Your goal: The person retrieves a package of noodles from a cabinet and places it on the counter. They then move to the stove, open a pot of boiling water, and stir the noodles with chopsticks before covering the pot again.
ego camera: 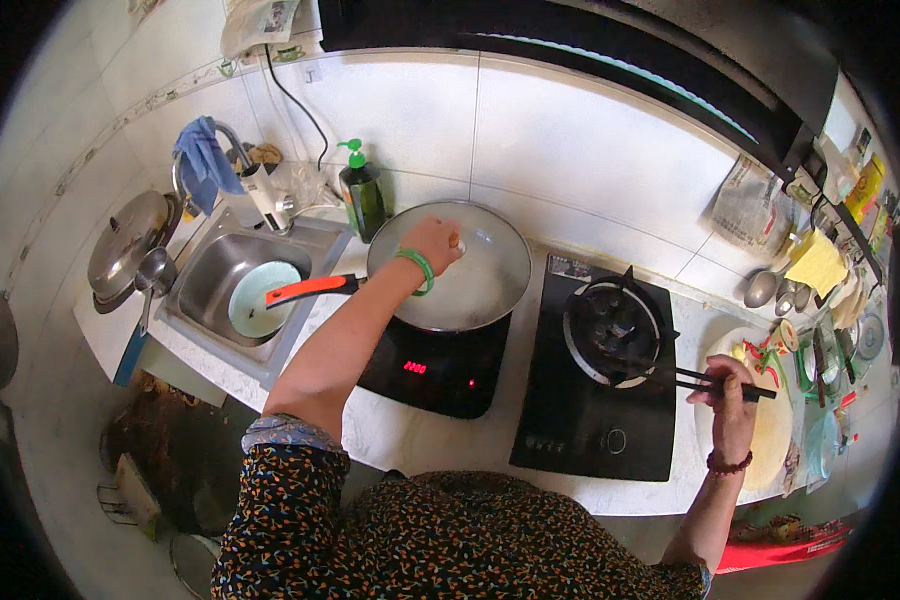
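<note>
My left hand (433,246), with a green bangle at the wrist, grips the knob of a glass pan lid (487,281). The lid covers a pan whose orange and black handle (307,289) points left over the sink. Beneath the pan is a black induction cooktop (435,371) with a lit red display. My right hand (729,390) holds a pair of black chopsticks (690,376), their tips over the right part of a black gas stove (592,427). Under and beyond that hand lies a round cutting board (765,442) bearing red and green peppers (766,360). The pan's contents are hidden by the clouded lid.
At left, a steel sink (202,281) holds a pale bowl (259,319). A green pump bottle (362,199) stands behind the pan's left side. A metal lid (131,247) and ladle (155,271) lie left of the sink. Spoons (761,289) hang at right, and a range hood (570,52) overhangs the back.
</note>
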`<state>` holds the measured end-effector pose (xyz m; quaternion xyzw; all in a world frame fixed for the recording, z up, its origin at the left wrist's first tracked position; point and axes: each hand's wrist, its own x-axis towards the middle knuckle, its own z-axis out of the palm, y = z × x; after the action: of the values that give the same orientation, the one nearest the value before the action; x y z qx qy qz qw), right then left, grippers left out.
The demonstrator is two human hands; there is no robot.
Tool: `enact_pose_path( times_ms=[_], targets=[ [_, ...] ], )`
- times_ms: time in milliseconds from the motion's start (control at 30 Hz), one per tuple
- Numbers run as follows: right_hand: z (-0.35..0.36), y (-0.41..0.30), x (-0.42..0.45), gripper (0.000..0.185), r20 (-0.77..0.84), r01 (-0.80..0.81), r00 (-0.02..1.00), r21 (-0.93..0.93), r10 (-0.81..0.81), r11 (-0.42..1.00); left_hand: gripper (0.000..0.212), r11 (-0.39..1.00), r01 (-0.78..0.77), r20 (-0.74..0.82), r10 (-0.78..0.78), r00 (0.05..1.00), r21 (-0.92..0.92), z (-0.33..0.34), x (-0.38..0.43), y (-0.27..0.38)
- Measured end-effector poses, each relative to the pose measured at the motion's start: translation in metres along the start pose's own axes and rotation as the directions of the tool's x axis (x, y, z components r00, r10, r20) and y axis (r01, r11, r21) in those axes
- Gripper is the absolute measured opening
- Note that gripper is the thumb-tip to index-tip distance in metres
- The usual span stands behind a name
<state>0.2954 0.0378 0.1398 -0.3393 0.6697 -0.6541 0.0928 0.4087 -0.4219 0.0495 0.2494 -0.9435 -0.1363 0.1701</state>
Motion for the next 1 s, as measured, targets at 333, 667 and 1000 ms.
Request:
enact_pose_path(
  times_ms=[333, 667, 1000],
  targets=[
    [0.034, 0.026, 0.033, 0.03, 0.008, -0.124, 0.992, 0.122, 0.124, 0.985, 0.019, 0.998, 0.011, -0.051, -0.007, 0.999, 0.07, 0.024, 0.032, -0.015],
    [0.122, 0.046, 0.085, 0.019, 0.066, -0.329, 0.944, 0.262, 0.323, 0.907, 0.024, 0.984, -0.068, -0.359, 0.005, 0.933, -0.164, -0.11, 0.013, -0.046],
    [0.229, 0.178, 0.19, 0.017, 0.141, -0.32, 0.943, 0.129, 0.302, 0.939, 0.022, 0.999, 0.006, -0.319, 0.01, 0.948, 0.05, -0.202, -0.05, -0.08]
  ],
)
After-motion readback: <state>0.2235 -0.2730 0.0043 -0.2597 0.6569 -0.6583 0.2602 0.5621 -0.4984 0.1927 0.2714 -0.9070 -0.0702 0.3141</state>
